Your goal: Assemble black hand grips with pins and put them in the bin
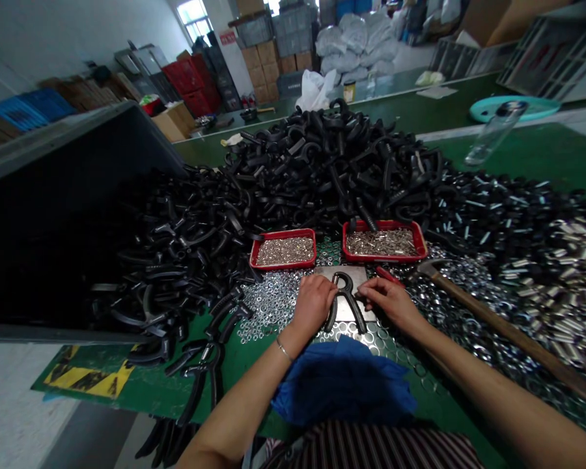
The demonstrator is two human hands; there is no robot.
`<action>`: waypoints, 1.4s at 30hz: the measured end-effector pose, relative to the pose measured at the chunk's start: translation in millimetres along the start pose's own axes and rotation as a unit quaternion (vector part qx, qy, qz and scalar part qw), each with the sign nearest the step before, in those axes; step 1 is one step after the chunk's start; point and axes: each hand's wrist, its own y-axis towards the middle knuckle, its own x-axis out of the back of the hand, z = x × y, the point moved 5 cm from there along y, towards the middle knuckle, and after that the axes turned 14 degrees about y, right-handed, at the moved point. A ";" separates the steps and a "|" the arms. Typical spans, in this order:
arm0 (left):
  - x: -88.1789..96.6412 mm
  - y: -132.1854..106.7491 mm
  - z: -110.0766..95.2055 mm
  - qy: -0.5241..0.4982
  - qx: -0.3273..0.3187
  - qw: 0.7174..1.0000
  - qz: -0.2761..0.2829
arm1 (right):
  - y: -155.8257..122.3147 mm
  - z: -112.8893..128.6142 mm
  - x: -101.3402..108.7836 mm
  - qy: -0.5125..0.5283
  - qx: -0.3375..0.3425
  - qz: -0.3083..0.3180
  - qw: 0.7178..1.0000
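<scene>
My left hand [316, 298] is closed on a black two-handled tool [355, 311] with a rounded, hooked top. The tool stands over a flat metal plate [344, 315], with its two arms pointing toward me. To the right of it, my right hand [389, 301] has thumb and forefinger pinched together close to the tool's right arm. Whatever sits in that pinch is too small to make out. A red-handled item [389, 276] lies just behind the right hand. Below the plate is a crumpled blue cloth [344, 384].
Two red trays [283, 266] [385, 259] of small metal pins stand behind the plate. Black handle parts [322, 163] are heaped beyond. Small nuts [268, 303] lie left; rings, a hammer [498, 322] and metal sleeves [566, 306] lie right. A grey crate [73, 163] lies tipped at left.
</scene>
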 end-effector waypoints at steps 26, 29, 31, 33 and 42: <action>37.3 21.1 96.1 -0.160 0.108 0.979 -0.068 | 7.3 17.8 -55.7 -0.530 0.342 0.140 0.764; 32.2 34.3 117.4 -0.123 0.120 0.983 -0.056 | 7.0 19.5 -59.3 -0.567 0.338 0.139 0.739; 25.3 40.7 128.1 -0.105 0.126 0.985 -0.046 | 7.4 20.2 -60.0 -0.583 0.332 0.129 0.730; 18.4 45.1 135.7 -0.090 0.128 0.987 -0.033 | 6.7 19.0 -59.7 -0.592 0.330 0.131 0.723; 4.7 60.8 151.4 0.127 0.176 0.969 0.115 | 6.5 19.4 -59.2 -0.530 0.314 0.192 0.764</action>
